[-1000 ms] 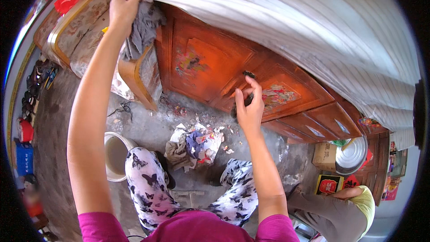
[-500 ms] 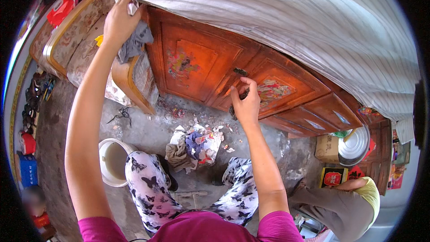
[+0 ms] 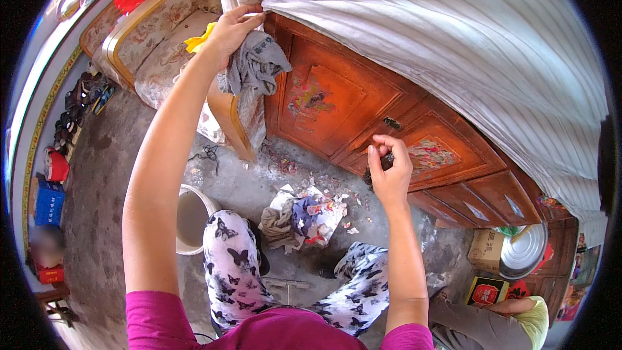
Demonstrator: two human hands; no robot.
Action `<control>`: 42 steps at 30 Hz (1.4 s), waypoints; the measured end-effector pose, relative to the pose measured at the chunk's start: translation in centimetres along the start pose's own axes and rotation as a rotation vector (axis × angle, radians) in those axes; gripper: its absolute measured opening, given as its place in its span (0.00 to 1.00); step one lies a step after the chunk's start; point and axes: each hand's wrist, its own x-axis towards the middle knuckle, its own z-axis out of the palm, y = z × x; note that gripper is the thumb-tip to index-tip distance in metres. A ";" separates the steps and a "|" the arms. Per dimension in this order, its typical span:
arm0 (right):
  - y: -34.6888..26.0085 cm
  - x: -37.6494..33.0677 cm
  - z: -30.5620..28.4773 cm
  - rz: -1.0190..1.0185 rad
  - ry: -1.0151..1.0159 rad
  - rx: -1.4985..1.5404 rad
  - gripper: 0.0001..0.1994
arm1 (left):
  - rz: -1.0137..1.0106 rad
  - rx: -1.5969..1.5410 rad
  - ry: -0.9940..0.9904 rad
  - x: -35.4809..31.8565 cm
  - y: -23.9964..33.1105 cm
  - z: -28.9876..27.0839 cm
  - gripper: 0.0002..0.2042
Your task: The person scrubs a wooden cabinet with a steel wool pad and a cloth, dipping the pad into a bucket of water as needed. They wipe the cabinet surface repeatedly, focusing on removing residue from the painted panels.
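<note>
My left hand (image 3: 234, 31) is raised to the upper left corner of a reddish-brown wooden cabinet (image 3: 343, 91). Its fingers are closed at the edge of the white striped cloth (image 3: 414, 26) that drapes over the cabinet top; the fingertips are partly hidden. A grey rag (image 3: 256, 65) hangs just below that hand, over the wooden armrest of a sofa. In front of the cabinet doors, my right hand (image 3: 392, 172) has its thumb and fingers curled around a small dark, rough clump (image 3: 381, 163), apart from the painted panel behind it. Its exact kind is not clear.
Paper scraps and rags (image 3: 304, 217) lie on the concrete floor between my knees and the cabinet. A white bucket (image 3: 193, 220) stands by my left leg. The floral sofa (image 3: 155, 68) is at left. A cardboard box (image 3: 486, 249) and another person (image 3: 479, 321) are at right.
My view has swung left, so the scene sits farther right and lower. My left hand stays at the cabinet corner; my right hand stays before the doors with the dark clump.
</note>
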 end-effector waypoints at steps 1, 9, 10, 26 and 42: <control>0.4 -0.5 0.3 0.008 -0.012 0.017 0.09 | 0.031 0.038 0.006 0.3 -0.5 -0.3 0.17; 2.3 -4.0 0.4 0.202 -0.092 0.051 0.08 | 0.167 0.493 0.219 0.9 -1.5 0.8 0.16; 2.5 -4.3 0.4 0.220 -0.088 0.059 0.08 | 0.132 0.448 0.183 0.6 -1.5 1.1 0.17; 6.9 -7.0 1.9 0.649 -0.043 0.344 0.19 | -0.231 -0.112 0.190 -3.6 -4.5 2.8 0.17; 5.5 -7.0 -0.4 0.917 -0.001 1.050 0.24 | -0.477 -0.403 0.078 -13.5 -8.9 9.2 0.12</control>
